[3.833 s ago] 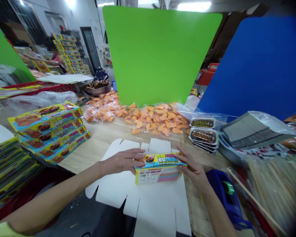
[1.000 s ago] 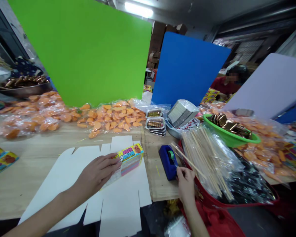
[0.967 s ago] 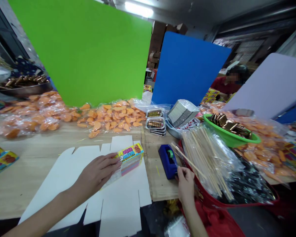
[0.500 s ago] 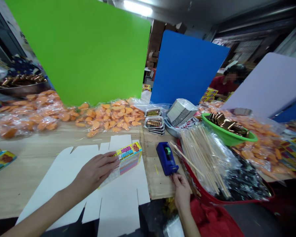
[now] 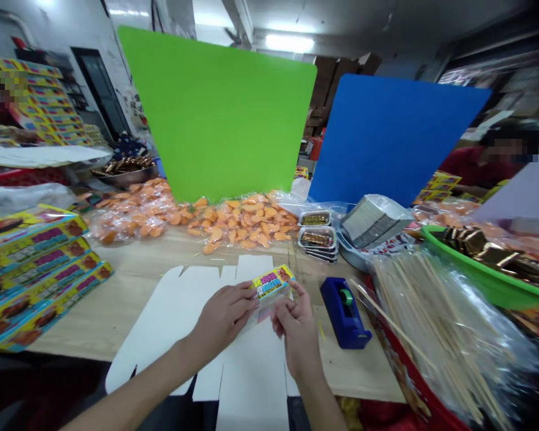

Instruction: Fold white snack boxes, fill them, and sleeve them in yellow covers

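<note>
A small printed box (image 5: 272, 282) in yellow, blue and pink sits between my two hands, above a flat white die-cut carton blank (image 5: 161, 317). My left hand (image 5: 224, 318) grips its left end. My right hand (image 5: 296, 329) pinches its right end, and the fingers hide its lower part. To the right of my right hand stands a blue tape dispenser (image 5: 344, 312) on the wooden table (image 5: 345, 377), not touching either hand.
Stacked printed boxes (image 5: 36, 275) lie at the left. Bags of orange snacks (image 5: 242, 226) and foil trays (image 5: 317, 239) line the table's far side. Wooden skewers in plastic (image 5: 449, 341) and a green basin (image 5: 489, 278) are at the right, with a seated person (image 5: 485, 164) beyond.
My right hand has left the tape dispenser and now grips the box with my left hand. The view has swung left.
</note>
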The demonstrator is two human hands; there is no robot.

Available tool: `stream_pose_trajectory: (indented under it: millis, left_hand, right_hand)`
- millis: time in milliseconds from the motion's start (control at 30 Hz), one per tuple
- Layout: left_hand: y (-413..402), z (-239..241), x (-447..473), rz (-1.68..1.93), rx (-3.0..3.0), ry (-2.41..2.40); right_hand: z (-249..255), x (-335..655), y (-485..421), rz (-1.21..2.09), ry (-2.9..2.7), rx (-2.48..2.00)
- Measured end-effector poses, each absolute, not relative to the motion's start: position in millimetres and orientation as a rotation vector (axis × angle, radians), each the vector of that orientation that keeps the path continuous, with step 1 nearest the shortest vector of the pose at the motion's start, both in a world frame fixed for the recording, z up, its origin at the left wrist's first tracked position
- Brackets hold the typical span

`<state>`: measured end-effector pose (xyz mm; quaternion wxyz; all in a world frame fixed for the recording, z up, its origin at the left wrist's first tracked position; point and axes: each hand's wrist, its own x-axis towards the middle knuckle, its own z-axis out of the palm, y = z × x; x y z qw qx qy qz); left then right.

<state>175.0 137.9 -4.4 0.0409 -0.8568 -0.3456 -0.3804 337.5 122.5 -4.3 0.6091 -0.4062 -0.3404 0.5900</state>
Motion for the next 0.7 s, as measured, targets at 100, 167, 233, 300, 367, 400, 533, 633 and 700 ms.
stream_pose_trajectory:
  millis: [100, 167, 233, 300, 367, 400, 533, 633, 700]
  left_hand:
    - [136.9, -3.7, 175.8, -1.189, -2.605, -1.061]
    - [135.8, -2.7, 176.7, -1.185, -2.602, -1.055]
    - [134.7, -1.6, 177.7, -1.178, -2.610, -1.041]
    - [134.0, -0.9, 178.2, -1.175, -2.618, -1.043]
    - [134.1, -0.4, 177.4, -1.164, -2.637, -1.069]
    - [134.5, 0.1, 176.5, -1.156, -2.652, -1.088]
    - [136.3, 4.9, 171.3, -1.010, -2.715, -1.228]
    - [137.3, 7.3, 167.3, -0.790, -2.768, -1.298]
    - [136.0, 8.1, 163.3, -0.727, -2.780, -1.281]
  right_hand:
    - [-13.0, 317.5, 129.6, 1.289, -0.761, -0.985]
    - [-18.6, 310.9, 132.8, 1.233, -0.745, -1.059]
    - [-21.3, 308.5, 136.4, 1.161, -0.769, -1.142]
    - [-21.5, 308.9, 140.2, 1.109, -0.800, -1.236]
    - [-21.1, 310.8, 142.4, 1.155, -0.786, -1.330]
    - [-21.3, 312.0, 142.3, 1.212, -0.755, -1.360]
    - [-32.3, 317.3, 134.3, 1.426, -0.680, -1.307]
    - [-55.4, 320.8, 128.4, 1.439, -0.741, -1.320]
    - [-73.8, 321.6, 126.9, 1.450, -0.858, -1.344]
